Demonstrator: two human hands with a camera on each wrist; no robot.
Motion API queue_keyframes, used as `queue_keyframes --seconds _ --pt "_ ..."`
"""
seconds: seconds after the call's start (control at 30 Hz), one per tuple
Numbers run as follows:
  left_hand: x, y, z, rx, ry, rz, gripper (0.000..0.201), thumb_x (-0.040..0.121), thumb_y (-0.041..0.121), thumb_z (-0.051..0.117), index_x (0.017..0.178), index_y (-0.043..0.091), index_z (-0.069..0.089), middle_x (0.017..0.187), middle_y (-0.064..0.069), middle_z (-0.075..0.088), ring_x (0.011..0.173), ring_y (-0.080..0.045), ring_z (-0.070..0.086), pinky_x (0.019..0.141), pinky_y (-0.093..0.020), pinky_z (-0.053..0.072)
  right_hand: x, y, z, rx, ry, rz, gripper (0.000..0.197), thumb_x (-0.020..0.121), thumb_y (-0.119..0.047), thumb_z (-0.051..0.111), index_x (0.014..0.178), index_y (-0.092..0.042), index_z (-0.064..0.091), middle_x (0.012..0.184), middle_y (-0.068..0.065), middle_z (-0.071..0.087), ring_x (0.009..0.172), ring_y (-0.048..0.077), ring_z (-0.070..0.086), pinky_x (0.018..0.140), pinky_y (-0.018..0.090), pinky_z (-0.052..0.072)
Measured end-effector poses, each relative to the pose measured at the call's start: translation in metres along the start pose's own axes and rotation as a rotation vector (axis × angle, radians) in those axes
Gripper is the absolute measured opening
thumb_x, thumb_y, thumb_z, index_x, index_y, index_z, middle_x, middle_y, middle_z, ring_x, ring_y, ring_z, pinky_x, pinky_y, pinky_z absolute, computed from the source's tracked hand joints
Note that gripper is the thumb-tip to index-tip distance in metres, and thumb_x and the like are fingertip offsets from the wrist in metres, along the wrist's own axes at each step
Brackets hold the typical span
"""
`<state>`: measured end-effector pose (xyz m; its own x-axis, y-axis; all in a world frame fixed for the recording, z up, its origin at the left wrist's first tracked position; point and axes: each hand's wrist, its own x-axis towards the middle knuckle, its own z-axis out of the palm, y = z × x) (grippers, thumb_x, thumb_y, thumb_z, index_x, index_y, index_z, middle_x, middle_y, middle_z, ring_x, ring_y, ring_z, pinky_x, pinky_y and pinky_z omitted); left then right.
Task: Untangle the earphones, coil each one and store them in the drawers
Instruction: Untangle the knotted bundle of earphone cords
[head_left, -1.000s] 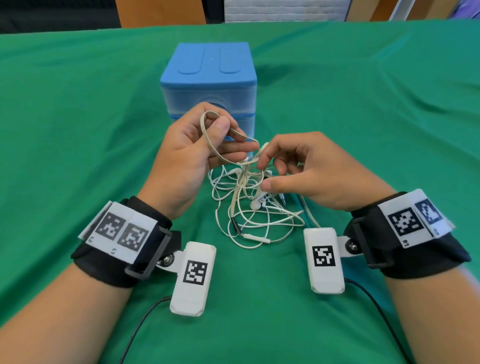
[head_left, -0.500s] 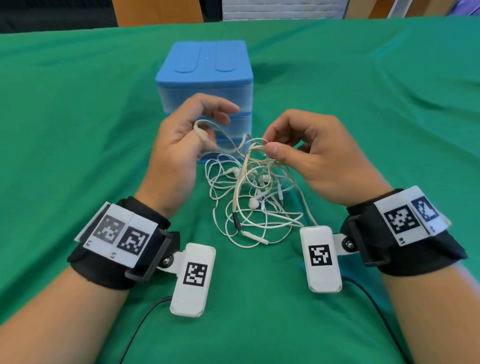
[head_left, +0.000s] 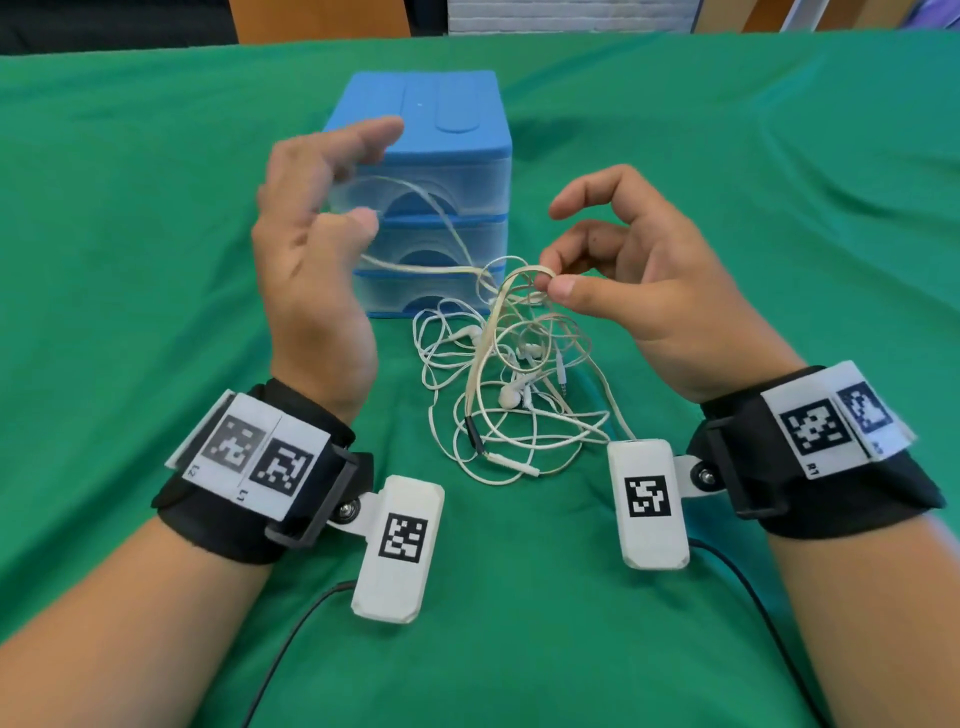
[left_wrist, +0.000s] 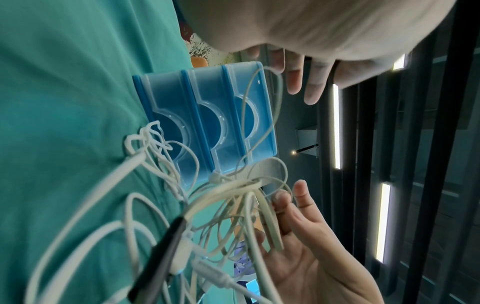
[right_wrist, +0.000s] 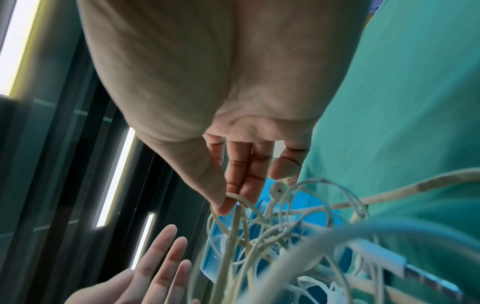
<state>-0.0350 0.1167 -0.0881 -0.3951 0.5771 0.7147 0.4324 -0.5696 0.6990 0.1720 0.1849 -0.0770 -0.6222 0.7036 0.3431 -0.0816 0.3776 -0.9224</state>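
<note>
The earphones (head_left: 511, 395) lie as one knotted pile in the centre of the frame, on the green cloth (head_left: 156, 260) just before the blue drawers (head_left: 431, 208). The right hand (head_left: 644, 280) pinches a beige loop between thumb and finger and lifts it, probably to open the knot. The left hand (head_left: 311, 234), in the upper left, has spread fingers; a cable runs toward it, but whether it grips is not clear. All drawers look closed, so storing is far.
</note>
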Motion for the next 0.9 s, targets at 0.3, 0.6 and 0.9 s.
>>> queue_keyframes --seconds 0.3,0.6,0.9 --pt "-0.013 0.007 0.016 0.097 -0.564 -0.11 0.029 0.088 0.017 0.077 0.111 0.009 0.063 0.099 -0.002 0.07 0.098 -0.009 0.065 0.095 -0.032 0.049 0.002 -0.002 0.005 -0.033 -0.023 -0.034 0.031 0.09 -0.003 0.065 0.111 -0.014 0.045 0.081 0.008 0.059 0.078 0.025 0.05 0.067 0.062 0.04" --pt "-0.011 -0.009 0.013 0.125 -0.554 -0.235 0.005 0.091 0.007 0.07 0.088 0.01 0.072 0.079 -0.006 0.068 0.076 -0.008 0.056 0.077 -0.024 0.046 0.002 -0.005 -0.008 0.24 0.088 -0.064 0.04 0.076 0.013 0.059 0.101 -0.015 0.043 0.073 0.005 0.045 0.067 0.011 0.044 0.067 0.02 0.039" --pt "-0.01 -0.024 0.008 0.031 -0.404 -0.387 0.005 0.091 0.011 0.073 0.09 0.006 0.073 0.08 -0.003 0.064 0.073 -0.014 0.053 0.072 -0.031 0.044 0.001 -0.012 -0.036 0.45 0.467 -0.174 0.028 0.086 -0.001 0.06 0.097 -0.021 0.044 0.081 -0.003 0.048 0.073 0.013 0.04 0.066 0.036 0.019"
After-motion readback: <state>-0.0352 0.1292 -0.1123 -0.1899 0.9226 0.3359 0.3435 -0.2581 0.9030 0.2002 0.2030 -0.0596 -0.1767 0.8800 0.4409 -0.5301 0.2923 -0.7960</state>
